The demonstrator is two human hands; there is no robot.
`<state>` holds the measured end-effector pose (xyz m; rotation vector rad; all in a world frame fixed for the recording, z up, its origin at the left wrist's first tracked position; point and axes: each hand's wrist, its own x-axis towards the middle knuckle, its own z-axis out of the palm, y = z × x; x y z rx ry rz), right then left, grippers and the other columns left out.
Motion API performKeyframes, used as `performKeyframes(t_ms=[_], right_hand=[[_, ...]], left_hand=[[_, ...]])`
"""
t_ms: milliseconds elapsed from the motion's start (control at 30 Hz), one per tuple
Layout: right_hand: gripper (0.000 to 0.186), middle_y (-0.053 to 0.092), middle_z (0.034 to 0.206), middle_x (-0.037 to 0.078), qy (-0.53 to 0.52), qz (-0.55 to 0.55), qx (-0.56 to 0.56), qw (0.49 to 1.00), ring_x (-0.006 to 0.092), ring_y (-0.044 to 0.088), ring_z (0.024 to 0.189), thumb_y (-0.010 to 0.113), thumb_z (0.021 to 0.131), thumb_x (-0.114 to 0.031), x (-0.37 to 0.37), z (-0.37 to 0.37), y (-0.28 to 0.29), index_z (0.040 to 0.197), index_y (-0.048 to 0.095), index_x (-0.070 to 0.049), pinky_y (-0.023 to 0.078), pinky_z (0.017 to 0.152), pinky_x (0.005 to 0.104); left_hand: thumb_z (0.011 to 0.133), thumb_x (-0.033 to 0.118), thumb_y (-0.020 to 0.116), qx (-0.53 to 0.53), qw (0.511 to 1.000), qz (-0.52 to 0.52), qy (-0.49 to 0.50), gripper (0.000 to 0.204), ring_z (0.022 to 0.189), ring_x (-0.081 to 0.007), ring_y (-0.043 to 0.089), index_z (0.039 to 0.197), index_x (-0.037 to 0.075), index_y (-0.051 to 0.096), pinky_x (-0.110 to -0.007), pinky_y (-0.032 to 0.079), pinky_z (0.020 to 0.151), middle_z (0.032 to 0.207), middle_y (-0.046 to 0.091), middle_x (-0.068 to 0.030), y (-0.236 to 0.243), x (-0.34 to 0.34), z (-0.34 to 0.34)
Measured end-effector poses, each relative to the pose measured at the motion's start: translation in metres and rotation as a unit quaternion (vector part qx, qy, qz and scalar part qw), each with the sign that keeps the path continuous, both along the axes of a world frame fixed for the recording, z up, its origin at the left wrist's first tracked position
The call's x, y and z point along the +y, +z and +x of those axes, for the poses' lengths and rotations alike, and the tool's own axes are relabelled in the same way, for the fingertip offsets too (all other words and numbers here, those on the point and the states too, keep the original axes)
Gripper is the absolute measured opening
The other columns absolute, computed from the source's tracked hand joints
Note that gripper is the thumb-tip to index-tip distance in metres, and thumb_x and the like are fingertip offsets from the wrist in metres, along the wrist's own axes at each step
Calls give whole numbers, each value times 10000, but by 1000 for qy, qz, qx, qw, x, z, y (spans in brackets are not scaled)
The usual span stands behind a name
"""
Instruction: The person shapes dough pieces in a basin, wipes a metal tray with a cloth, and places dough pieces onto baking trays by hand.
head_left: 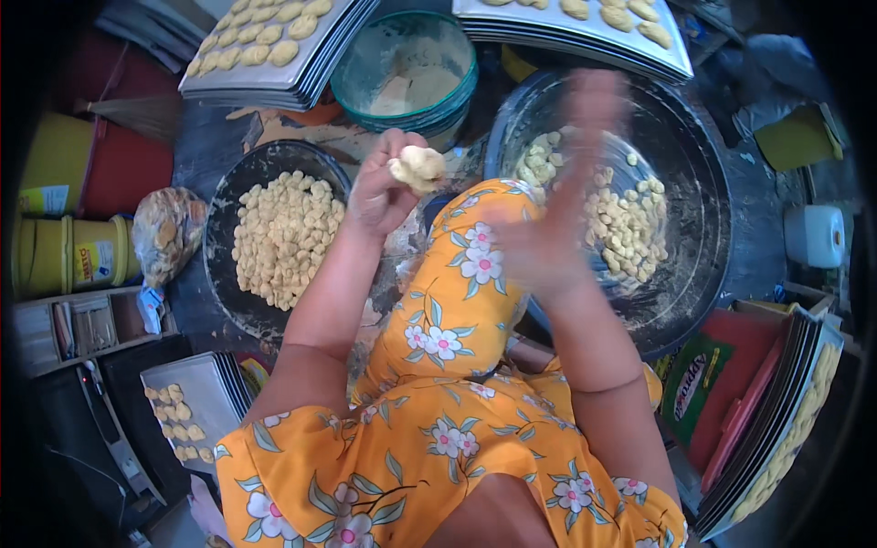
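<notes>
My left hand [376, 185] is closed around a lump of pale yellow dough [420, 170], raised between two wide basins. Over the right-hand basin, my right hand [568, 205] is blurred by motion, its fingers stretched out and its thumb apart. I see nothing held in it. A dark round basin [224, 283] on the left is full of small dough pieces [285, 239]. The larger black basin [694, 247] on the right has more dough pieces [626, 226] scattered over its floured bottom, partly hidden behind my right hand and forearm.
A teal tub [402, 114] with flour inside stands ahead. Stacked metal trays of shaped dough sit at the far left [274, 78], far right [585, 32], near left [192, 393] and near right [776, 411]. Yellow buckets [46, 256] and a filled plastic bag [169, 233] are at left.
</notes>
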<state>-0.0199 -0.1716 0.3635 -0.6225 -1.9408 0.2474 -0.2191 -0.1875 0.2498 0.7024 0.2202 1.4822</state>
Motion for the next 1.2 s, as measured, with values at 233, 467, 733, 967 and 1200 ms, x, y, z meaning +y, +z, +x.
performKeyframes(t_ms=[233,467,733,967,1200], right_hand=[[674,486,1337,157,30,-207,-388,897,316,442,1257,542,863,-490,-35,24,-43,1377,391,-80,252,1080,520],[553,584,1226,142,-4,-531,-143,835,250,559,1128,649,847,-358,1,170,-137,1275,521,-31,425,958,356],[613,611,1167,193,-114,-610,-329,712,336,582,1084,689,745,-421,58,269,-329,1222,578,-52,450,935,379],[612,408,1373,107,-190,-527,-352,750,297,376,1286,633,792,-397,92,160,-392,1351,445,-234,359,1004,523],[587,496,1318,107,64,-544,-560,622,296,496,1160,705,716,-410,51,197,-378,1236,555,-183,420,945,457]], left_hand=[[757,-33,548,236,939,13,252,207,926,-212,584,934,56,486,-305,479,822,996,566,-93,52,-46,-91],[764,136,673,923,302,-221,94,540,1261,-384,423,1277,116,507,-388,361,1038,1446,282,-218,50,-83,-147],[853,136,601,822,517,238,16,313,1098,-235,529,1150,43,568,-333,438,906,1306,489,-120,121,88,55],[745,92,544,890,218,219,-336,289,934,-354,632,993,20,674,-407,496,815,1022,656,-197,-112,190,207],[673,105,659,833,486,46,-261,519,1123,-337,555,1188,100,591,-380,453,928,1179,587,-209,-271,186,251]])
